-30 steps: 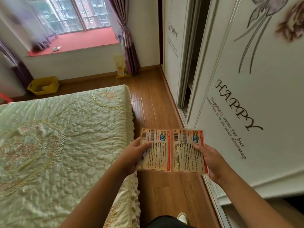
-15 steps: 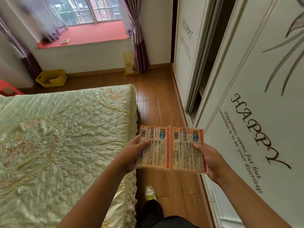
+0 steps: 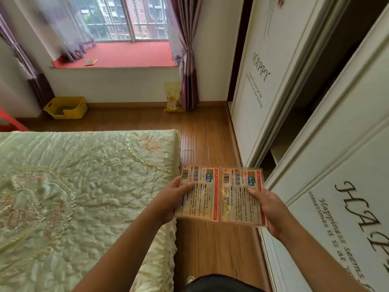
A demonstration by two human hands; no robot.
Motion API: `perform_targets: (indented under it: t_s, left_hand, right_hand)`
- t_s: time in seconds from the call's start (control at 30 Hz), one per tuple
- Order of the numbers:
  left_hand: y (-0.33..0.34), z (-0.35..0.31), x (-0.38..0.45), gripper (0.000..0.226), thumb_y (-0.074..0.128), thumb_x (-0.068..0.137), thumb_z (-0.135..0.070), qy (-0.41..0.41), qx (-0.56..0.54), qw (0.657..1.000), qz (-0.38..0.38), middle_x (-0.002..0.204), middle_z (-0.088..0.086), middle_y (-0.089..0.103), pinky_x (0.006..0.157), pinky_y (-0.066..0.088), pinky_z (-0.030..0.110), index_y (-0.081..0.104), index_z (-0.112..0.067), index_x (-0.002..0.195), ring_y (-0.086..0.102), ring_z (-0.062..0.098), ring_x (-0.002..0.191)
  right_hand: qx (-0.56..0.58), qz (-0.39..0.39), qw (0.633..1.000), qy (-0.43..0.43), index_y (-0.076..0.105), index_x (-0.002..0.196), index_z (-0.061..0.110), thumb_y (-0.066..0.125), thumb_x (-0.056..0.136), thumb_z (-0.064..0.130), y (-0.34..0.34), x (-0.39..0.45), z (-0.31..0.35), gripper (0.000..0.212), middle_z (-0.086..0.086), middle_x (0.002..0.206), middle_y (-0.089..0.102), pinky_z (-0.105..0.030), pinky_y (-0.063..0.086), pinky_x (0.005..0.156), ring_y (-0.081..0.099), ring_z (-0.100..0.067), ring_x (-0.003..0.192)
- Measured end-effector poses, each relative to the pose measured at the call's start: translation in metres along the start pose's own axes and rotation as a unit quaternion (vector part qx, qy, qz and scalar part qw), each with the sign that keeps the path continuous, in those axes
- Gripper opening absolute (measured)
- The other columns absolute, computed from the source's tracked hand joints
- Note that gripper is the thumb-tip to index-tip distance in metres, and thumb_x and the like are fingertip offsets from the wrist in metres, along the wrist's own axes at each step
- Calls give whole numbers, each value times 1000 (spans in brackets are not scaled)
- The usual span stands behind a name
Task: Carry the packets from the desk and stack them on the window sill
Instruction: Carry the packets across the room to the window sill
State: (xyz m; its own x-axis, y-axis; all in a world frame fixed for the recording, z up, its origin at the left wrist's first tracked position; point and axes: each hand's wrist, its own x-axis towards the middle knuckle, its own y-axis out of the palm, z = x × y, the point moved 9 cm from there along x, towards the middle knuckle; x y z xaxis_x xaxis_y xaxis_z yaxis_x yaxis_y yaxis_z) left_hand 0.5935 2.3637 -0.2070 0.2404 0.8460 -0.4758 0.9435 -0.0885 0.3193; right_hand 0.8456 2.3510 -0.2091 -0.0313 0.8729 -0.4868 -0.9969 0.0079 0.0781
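Two flat packets with barcodes and printed text are held side by side, backs up, over the wooden floor. My left hand (image 3: 170, 201) grips the left packet (image 3: 201, 199) by its left edge. My right hand (image 3: 268, 209) grips the right packet (image 3: 240, 201) by its right edge. Far ahead lies the red window sill (image 3: 134, 54), and a small colourful packet (image 3: 91, 62) rests on its left part.
A bed with a pale green quilt (image 3: 84, 186) fills the left. White wardrobe doors (image 3: 315, 144) with lettering line the right, leaving a wooden floor aisle (image 3: 208, 133) between. A yellow bin (image 3: 66, 107) and a yellow bag (image 3: 173, 96) stand under the sill by purple curtains (image 3: 188, 60).
The view has moved forward along the aisle, so the sill and window are nearer and higher. Both hands keep the same hold on the packets.
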Motion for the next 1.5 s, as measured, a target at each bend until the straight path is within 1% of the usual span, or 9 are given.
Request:
perform_targets:
  t_s: [0.2,0.4,0.53,0.63,0.73,0.9,1.0,1.2,1.5]
  left_hand:
    - [-19,-39,54,23,57,99,-15,1,-7,1000,-5,98,15,80,64,64,38,59,-10,122,78,32,89]
    - [-31,-71,121,20,57,100,-14,0,1,999,-38,93,12,82,59,63,35,62,-14,119,79,29,84]
    - [-29,-100,170,20,58,99,-14,6,7,998,-59,93,12,81,59,63,35,63,-14,119,79,30,85]
    - [-22,-124,204,21,59,99,-15,2,8,998,-68,95,13,81,60,63,36,62,-13,119,79,31,86]
    - [-16,-150,234,22,59,99,-16,11,13,997,-74,97,15,81,62,63,38,63,-14,120,78,33,88]
    - [-15,-178,270,18,58,99,-15,14,14,996,-84,93,12,82,59,63,36,64,-14,116,79,31,86]
    - [-21,-189,287,18,57,100,-15,13,23,996,-88,92,11,82,59,63,36,63,-13,117,79,30,85]
    - [-52,-212,330,20,58,99,-17,7,15,995,-94,93,11,82,60,63,36,63,-13,118,79,31,86]
    - [-123,-279,397,23,59,99,-18,23,3,995,-94,98,10,81,64,63,38,62,-16,122,78,31,91]
  right_hand:
    - [1,1,1000,-1,65,114,11,50,102,23,16,58,34,22,-10,91,81,-33,62,58,78,-26,83]
    - [5,0,1000,0,66,112,14,51,101,23,13,134,61,20,-9,93,81,-37,61,66,78,-25,86]
    - [14,9,1000,-5,65,114,15,52,101,24,5,190,91,20,-10,96,80,-43,61,73,76,-30,92]
    - [19,25,999,-6,65,111,17,52,100,25,-2,225,120,19,-7,92,81,-40,61,69,78,-25,85]
    - [15,43,999,-6,66,111,17,52,100,26,-10,259,145,20,-7,94,81,-43,61,73,78,-24,86]
    - [20,56,998,8,65,112,17,52,100,26,-12,304,165,20,-8,95,81,-40,61,70,78,-24,87]
    - [17,69,997,17,65,114,16,52,101,26,-4,327,175,21,-8,97,81,-40,62,69,78,-24,89]
    - [11,73,997,33,65,112,14,52,101,24,21,379,195,21,-9,94,81,-33,62,59,78,-24,85]
    - [-33,68,997,11,64,117,15,52,101,27,88,473,255,23,-8,96,81,-35,62,60,78,-26,87]
